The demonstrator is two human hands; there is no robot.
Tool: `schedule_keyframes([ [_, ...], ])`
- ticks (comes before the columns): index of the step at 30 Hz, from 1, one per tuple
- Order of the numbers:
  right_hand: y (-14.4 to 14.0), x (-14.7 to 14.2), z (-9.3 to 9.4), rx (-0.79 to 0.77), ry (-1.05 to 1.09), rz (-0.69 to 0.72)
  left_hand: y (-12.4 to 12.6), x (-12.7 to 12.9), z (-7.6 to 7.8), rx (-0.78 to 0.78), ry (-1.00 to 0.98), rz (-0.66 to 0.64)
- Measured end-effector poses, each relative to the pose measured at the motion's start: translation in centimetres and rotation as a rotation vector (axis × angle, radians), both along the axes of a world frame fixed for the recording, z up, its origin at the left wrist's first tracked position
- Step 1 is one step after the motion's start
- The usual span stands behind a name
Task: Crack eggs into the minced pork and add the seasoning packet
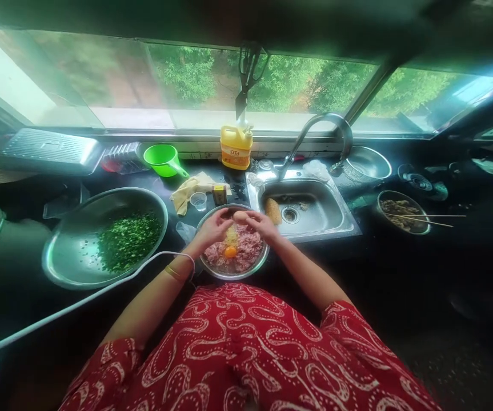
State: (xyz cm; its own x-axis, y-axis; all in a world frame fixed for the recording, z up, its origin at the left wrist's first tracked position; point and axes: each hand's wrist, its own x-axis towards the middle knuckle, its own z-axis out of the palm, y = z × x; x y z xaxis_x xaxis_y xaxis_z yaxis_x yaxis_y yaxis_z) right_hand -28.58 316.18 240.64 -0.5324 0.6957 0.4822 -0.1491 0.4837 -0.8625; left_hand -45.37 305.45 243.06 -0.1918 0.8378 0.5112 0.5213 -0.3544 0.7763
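Note:
A brown egg [241, 216] is held over a steel bowl [234, 276], between the fingers of both hands. My right hand [264, 225] is closed on its right side. My left hand [215, 227] has curled fingers and thumb at its left side. Pink minced meat [249, 251] fills the bowl below. One bright orange egg yolk [229, 252] lies on the meat, with a pale yellowish chopped heap [231, 235] just behind it. The hands partly hide the bowl's far side. Whether the held egg's shell is cracked is too small to tell.
Left stands a large basin [64, 251] of chopped greens; a white cable [100, 290] crosses before it. Behind are a small clear cup [198, 201], a small box [219, 194], a cloth [186, 194] and a yellow jug [236, 149]. Right are the sink [315, 208] and a bowl with chopsticks [404, 228].

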Motion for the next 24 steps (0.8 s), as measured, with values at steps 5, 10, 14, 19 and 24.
schedule_keyframes([
  [5,4.9,6.2,-0.4,-0.037,-0.027,-0.481,-0.3,0.0,-0.1,-0.16,-0.433,-0.026],
  [10,2.4,6.0,-0.6,0.625,-0.177,-0.633,-0.8,1.0,0.3,-0.234,-0.614,-0.107],
  [14,-3.7,0.6,-1.3,0.952,-0.259,-0.203,-0.9,3.0,0.3,-0.191,-0.675,-0.147],
  [19,-4.7,0.3,-2.8,0.719,-0.099,-0.251,-1.2,3.3,-0.4,-0.293,-0.414,-0.232],
  [24,0.8,5.8,-4.7,0.239,0.298,-0.486,-1.0,-1.6,-1.7,0.058,0.025,0.132],
])
